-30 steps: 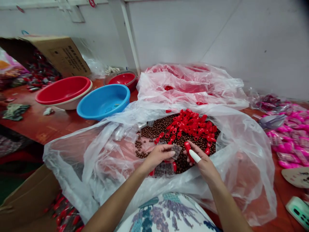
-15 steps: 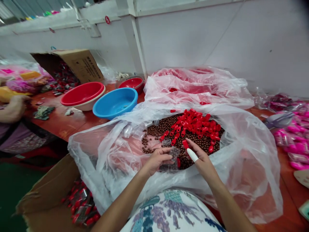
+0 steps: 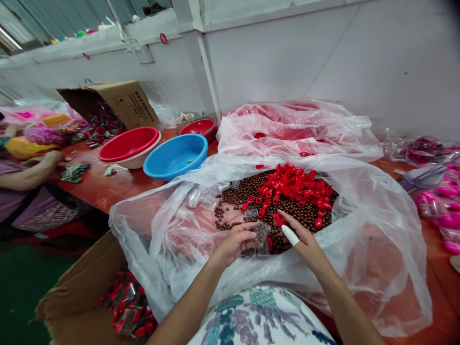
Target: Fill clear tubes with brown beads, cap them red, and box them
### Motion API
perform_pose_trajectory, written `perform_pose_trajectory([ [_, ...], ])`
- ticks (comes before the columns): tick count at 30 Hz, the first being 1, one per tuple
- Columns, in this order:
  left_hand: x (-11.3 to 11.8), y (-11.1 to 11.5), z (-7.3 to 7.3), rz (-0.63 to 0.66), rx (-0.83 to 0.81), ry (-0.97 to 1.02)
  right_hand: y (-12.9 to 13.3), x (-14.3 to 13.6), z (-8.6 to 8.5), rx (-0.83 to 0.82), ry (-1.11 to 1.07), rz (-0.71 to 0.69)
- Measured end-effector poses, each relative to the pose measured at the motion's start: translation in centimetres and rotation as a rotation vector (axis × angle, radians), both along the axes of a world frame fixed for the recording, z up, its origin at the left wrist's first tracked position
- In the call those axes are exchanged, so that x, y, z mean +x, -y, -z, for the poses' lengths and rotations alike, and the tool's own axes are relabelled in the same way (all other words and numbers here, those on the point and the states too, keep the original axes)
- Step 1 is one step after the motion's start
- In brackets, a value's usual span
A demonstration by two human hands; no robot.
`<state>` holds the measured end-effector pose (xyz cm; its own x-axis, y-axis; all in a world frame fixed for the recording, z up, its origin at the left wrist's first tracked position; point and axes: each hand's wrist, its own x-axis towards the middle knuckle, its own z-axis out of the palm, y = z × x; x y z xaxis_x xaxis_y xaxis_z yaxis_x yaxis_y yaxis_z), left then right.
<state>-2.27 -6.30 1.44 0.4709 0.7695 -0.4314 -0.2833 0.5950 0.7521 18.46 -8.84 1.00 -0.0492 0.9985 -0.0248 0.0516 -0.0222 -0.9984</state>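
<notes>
Pinching clear plastic piece, left hand | gripping red plastic piece, right hand | I judge light, steady pressure best over brown beads

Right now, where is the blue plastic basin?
In the head view, the blue plastic basin sits left of centre on the red table, just right of the red round basin.
</notes>
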Motion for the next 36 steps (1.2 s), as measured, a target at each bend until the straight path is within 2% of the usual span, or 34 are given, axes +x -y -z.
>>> perform_pose_trajectory([
  [7, 0.1, -0.2, 0.1, -0.084, -0.047, 0.127, -0.2, -0.7, -0.2, -0.009, 0.007, 0.014],
  [12, 0.3, -0.4, 0.1, -0.008, 0.026, 0.063, -0.6, -1.4, -0.9, 0.044, 0.021, -0.076],
  [16, 0.5, -0.6, 0.3, -0.02, 0.048, 0.029, -1.0, -1.3, -1.2, 0.083, 0.103, -0.098],
  [22, 0.6, -0.5, 0.7, -0.011, 0.103, -0.007, -1.3, -0.6, -0.6, 0.102, 0.167, -0.012],
  [27, 1.0, -0.2, 0.9, -0.043, 0.142, -0.033, -1.2, -0.5, -0.1, 0.163, 0.266, -0.133],
  [31, 1.2, -0.3, 1.1, -0.06, 0.189, -0.093, -1.0, -0.6, -0.1, 0.201, 0.304, -0.154],
  [36, 0.9, -0.3, 1.1, -0.019, 0.272, -0.14, -0.9, -0.7, -0.2, 0.238, 0.326, -0.167],
])
